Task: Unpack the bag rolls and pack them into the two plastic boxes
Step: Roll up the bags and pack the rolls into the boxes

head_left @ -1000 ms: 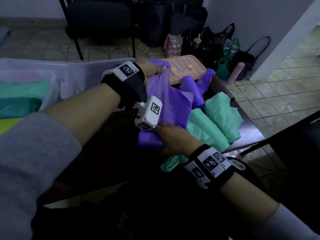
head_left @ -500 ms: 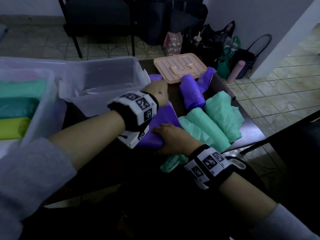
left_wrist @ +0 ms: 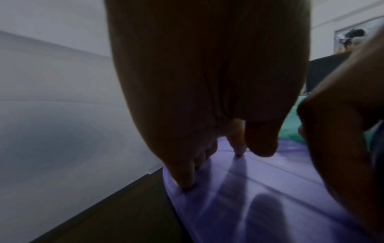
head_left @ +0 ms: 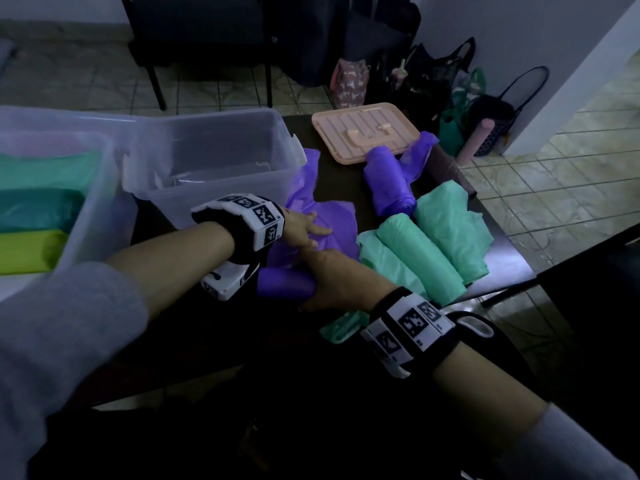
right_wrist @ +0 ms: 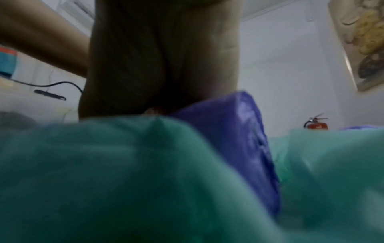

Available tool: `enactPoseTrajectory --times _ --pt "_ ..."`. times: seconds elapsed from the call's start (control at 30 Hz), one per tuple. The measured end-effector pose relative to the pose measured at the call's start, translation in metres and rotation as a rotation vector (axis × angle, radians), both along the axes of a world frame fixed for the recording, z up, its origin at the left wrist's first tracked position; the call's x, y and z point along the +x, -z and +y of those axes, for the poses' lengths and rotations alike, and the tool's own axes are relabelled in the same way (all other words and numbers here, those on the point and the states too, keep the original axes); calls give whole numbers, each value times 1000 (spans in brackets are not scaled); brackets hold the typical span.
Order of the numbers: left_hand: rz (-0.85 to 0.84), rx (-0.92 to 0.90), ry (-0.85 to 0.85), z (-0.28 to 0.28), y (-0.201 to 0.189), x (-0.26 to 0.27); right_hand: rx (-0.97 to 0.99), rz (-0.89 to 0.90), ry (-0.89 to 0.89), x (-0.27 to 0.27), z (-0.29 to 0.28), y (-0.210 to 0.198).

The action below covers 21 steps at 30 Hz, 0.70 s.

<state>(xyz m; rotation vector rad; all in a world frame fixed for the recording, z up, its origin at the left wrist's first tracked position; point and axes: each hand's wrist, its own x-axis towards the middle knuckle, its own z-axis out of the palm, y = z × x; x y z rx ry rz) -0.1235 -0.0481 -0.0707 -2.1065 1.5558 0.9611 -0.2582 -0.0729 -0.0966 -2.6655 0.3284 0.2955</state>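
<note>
A purple bag roll [head_left: 284, 287] lies on the dark table [head_left: 346, 188], and its loose sheet [head_left: 332, 220] spreads away from me. My left hand [head_left: 310, 232] presses flat on that sheet [left_wrist: 259, 197] with straight fingers [left_wrist: 185, 177]. My right hand [head_left: 329, 280] grips the right end of the roll [right_wrist: 234, 131], fingers curled over it. A second purple roll [head_left: 389, 183] and several mint green rolls [head_left: 419, 258] lie to the right. The nearer clear plastic box [head_left: 207, 116] looks empty. The left box [head_left: 100, 188] holds green, teal and yellow rolls.
A pink box lid [head_left: 363, 131] lies at the table's far end. Loose green bag plastic [right_wrist: 124, 164] lies under my right wrist. Bags [head_left: 460, 95] and a chair [head_left: 194, 36] stand on the tiled floor beyond. The table's right edge is close to the green rolls.
My left hand came down from holding the purple sheet up and now lays it flat on the table. My right hand stayed on the roll.
</note>
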Motion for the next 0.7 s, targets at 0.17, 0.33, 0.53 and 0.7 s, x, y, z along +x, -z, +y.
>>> enactPoseTrajectory --times 0.17,0.33,0.53,0.7 --pt "-13 7 21 1 1 -7 73 -37 28 -4 3 5" --pt "-29 -10 18 0 3 -8 27 -97 21 -5 4 8" --pt "77 -136 -92 2 -5 2 104 -119 137 -9 -2 -1" --pt "131 -389 -147 8 -23 10 126 30 129 0 -19 -13"
